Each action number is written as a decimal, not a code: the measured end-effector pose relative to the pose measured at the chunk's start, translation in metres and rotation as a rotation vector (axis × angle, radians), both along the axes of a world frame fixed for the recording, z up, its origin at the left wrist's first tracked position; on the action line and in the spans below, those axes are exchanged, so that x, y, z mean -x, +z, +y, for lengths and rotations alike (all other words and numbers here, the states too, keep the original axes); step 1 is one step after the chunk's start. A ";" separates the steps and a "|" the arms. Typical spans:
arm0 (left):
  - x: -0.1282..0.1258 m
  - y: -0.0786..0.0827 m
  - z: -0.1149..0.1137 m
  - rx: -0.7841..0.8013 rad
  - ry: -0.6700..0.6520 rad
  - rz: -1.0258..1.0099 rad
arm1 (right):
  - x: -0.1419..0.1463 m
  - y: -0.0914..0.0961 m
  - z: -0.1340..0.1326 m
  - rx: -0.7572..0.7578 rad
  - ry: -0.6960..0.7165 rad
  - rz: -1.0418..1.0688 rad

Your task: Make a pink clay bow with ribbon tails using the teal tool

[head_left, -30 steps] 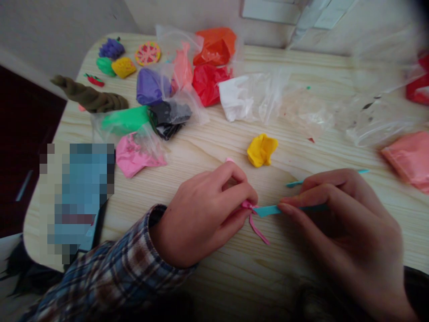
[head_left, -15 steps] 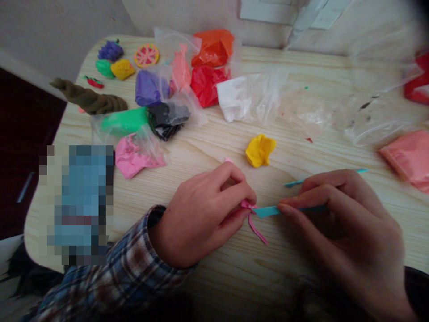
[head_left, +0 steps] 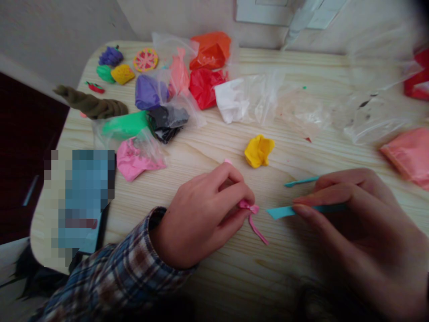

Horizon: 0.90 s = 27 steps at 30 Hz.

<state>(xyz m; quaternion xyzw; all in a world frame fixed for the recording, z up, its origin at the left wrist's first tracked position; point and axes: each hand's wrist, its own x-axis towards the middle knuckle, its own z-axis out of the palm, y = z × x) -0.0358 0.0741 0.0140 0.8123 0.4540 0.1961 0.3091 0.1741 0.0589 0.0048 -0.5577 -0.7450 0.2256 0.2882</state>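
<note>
My left hand (head_left: pixel 204 214) rests on the wooden table (head_left: pixel 301 147), its thumb and fingers pinched on a small pink clay bow (head_left: pixel 250 208) whose thin tail (head_left: pixel 258 230) trails down to the right. My right hand (head_left: pixel 358 223) grips a flat teal plastic tool (head_left: pixel 281 212), the blade tip a short gap to the right of the bow. A second thin teal tool (head_left: pixel 300 181) lies just above it, partly under my fingers. A yellow clay lump (head_left: pixel 258 150) sits beyond the hands.
Bags of clay lie across the back: orange (head_left: pixel 211 49), red (head_left: pixel 204 85), purple (head_left: pixel 149 91), green (head_left: pixel 125 125), black (head_left: pixel 167 120), pink (head_left: pixel 137 157), white (head_left: pixel 231 102). Small clay figures (head_left: pixel 122 74) and a brown twisted roll (head_left: pixel 92 105) occupy the far left corner. Salmon clay (head_left: pixel 409 154) at right.
My right hand drew the teal tool back to the right, off the pink bow it was touching. My left hand kept its pinch in place.
</note>
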 end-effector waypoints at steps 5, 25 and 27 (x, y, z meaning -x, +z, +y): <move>-0.001 0.000 0.000 -0.022 0.029 0.003 | 0.000 -0.001 0.001 -0.006 0.105 -0.064; -0.002 0.002 -0.003 0.013 0.001 -0.125 | 0.007 0.000 0.003 -0.076 0.272 -0.129; -0.002 0.003 -0.002 0.043 -0.012 -0.104 | 0.007 -0.001 0.004 -0.081 0.259 -0.124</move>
